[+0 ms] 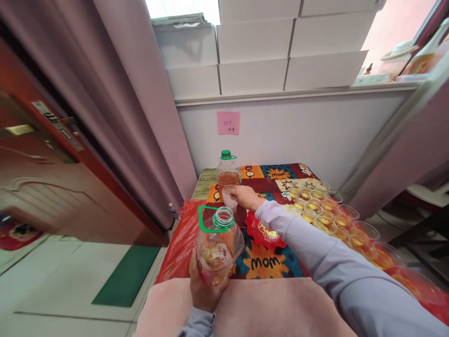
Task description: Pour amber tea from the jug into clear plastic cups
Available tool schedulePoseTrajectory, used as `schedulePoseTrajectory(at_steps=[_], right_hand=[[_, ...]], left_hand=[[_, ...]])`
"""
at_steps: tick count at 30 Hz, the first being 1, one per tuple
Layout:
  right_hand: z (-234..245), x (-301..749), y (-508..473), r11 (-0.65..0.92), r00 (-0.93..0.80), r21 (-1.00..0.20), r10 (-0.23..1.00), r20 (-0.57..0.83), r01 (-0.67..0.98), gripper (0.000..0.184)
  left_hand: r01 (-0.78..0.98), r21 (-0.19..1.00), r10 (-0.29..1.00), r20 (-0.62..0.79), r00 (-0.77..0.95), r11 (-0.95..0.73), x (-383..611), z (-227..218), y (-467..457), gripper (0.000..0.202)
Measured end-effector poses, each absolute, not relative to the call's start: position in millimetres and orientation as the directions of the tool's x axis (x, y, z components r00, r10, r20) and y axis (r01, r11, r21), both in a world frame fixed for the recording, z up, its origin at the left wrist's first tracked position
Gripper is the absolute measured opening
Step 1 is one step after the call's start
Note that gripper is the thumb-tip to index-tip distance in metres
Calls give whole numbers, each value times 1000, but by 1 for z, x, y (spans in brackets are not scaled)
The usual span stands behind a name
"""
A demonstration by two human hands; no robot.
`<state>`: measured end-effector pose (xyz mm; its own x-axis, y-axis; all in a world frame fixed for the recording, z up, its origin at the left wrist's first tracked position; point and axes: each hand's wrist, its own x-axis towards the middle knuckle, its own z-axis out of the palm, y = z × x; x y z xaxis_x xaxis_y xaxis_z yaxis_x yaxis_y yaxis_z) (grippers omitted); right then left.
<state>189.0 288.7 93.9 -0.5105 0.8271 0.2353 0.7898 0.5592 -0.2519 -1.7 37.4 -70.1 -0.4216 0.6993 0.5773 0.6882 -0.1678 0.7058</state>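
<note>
My left hand (206, 292) is wrapped round the lower part of a large clear plastic jug (219, 255) at the table's near edge. The jug's mouth is uncapped, and a green carrying handle (200, 219) hangs round its neck. Beyond it, my right hand (248, 197) grips a clear plastic cup (229, 199) by its rim. Behind the cup stands a second jug (228, 175) with a green cap, part-filled with amber liquid. Below my right wrist lies a red scalloped dish (264, 231) with gold print.
Several clear cups of amber liquid (326, 223) crowd the table's right side. A patterned cloth (242, 267) and red plastic sheet (178, 243) cover the table. White boxes (256, 42) are stacked on the ledge behind; a wooden door (70, 187) stands at left.
</note>
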Motion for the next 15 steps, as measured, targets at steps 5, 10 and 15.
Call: schedulePoseTrajectory(at_steps=[5, 10, 15], right_hand=[[98, 191, 290, 538, -453, -316, 837, 306, 782, 6], [116, 215, 274, 550, -362, -396, 813, 457, 735, 13], [101, 278, 231, 610, -183, -434, 694, 696, 664, 20]], left_hand=[[693, 702, 707, 575, -411, -167, 1, -64, 37, 110], [685, 715, 742, 534, -406, -139, 1, -62, 36, 113], [706, 696, 758, 531, -379, -134, 3, -58, 35, 111]])
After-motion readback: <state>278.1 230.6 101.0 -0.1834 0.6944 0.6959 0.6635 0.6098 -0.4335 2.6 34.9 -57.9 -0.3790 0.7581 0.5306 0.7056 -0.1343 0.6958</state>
